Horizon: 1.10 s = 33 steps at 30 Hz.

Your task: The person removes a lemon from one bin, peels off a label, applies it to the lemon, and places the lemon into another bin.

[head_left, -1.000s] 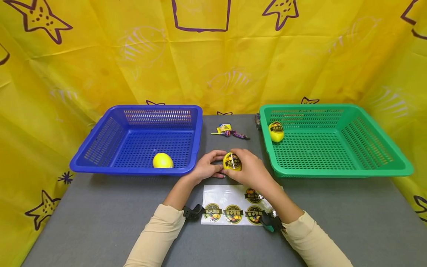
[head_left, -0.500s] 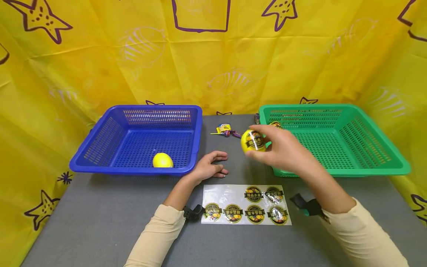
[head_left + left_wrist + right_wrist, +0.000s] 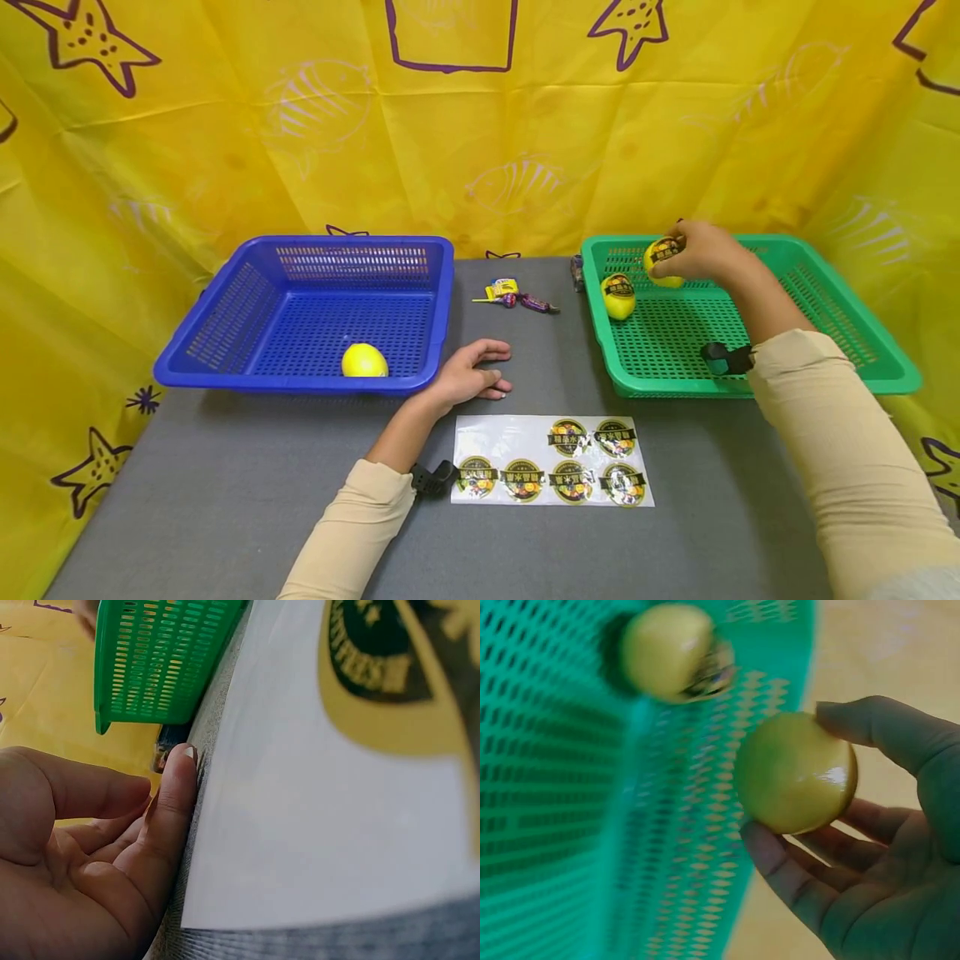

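Your right hand (image 3: 701,250) is over the far left part of the green basket (image 3: 892,379), its grip curled round a stickered lemon (image 3: 663,260), thumb on one side and fingers cupped beneath, as the right wrist view shows plainly (image 3: 795,774). The fruit hangs above the mesh floor, not resting on it, and just beside a second stickered lemon (image 3: 619,296) that already lies in the basket near its left wall. So you look to be at the placing step: the labelled fruit is carried over its basket and waits to be set down. The next move, as I judge it, calls for you to lower the hand until the lemon meets the mesh, then loosen the fingers gently, keeping clear of the lemon already there so neither rolls. Your left hand (image 3: 471,375) lies on the grey counter (image 3: 225,500) with its grip relaxed and holding nothing, fingers loosely bent, between the blue basket (image 3: 187,367) and the sticker sheet (image 3: 495,437). One bare lemon (image 3: 364,361) sits in the blue basket close to its near rim, well within that hand's reach, and six round labels remain on the sheet. A few wrapped sweets (image 3: 517,296) lie on the counter between the two baskets.
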### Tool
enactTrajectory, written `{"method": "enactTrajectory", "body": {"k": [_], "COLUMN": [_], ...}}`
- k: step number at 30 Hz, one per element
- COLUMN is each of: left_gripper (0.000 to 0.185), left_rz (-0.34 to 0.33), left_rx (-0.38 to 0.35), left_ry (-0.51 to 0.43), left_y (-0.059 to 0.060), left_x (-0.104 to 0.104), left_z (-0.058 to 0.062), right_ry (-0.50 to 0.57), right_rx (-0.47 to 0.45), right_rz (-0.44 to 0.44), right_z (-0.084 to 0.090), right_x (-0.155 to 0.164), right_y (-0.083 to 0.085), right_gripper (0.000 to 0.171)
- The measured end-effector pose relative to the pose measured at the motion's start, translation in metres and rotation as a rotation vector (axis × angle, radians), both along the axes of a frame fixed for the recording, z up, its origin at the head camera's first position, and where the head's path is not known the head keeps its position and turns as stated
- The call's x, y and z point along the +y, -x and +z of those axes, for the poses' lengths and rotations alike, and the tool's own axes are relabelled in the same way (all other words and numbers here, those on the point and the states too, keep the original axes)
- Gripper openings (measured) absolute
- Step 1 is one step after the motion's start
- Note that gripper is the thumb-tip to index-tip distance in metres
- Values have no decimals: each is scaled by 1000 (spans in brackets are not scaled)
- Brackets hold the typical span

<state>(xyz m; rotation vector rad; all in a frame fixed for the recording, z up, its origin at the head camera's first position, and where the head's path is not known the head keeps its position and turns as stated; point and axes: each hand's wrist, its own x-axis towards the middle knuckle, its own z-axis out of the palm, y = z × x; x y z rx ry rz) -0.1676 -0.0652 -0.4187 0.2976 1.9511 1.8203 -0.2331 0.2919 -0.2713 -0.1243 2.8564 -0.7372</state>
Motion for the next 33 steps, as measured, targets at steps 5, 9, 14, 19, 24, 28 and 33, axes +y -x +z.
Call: {"method": "enactTrajectory", "body": {"k": [5, 9, 14, 19, 24, 28, 33], "left_gripper": [47, 46, 46, 45, 44, 44, 44], "left_rz": [-14, -32, -36, -38, -37, -32, -25], "left_rx": [-10, -3, -4, -6, -4, -7, -12], "left_ry": [23, 29, 29, 25, 26, 29, 33], "left_y": [0, -1, 0, 0, 1, 1, 1], "left_x": [-1, 0, -1, -1, 0, 0, 0], "left_z": [3, 4, 3, 2, 0, 0, 2], "right_ry": [-10, -20, -3, -15, -31, -77, -122], "right_rx": [-161, -220, -244, -222, -187, -136, -123], "right_rz": [20, 25, 28, 17, 11, 36, 59], "right_z": [-26, -40, -50, -54, -54, -53, -55], "right_x": [4, 3, 0, -3, -4, -4, -3], "right_y": [12, 18, 22, 23, 22, 21, 22], "right_gripper": [73, 75, 76, 71, 69, 67, 71]}}
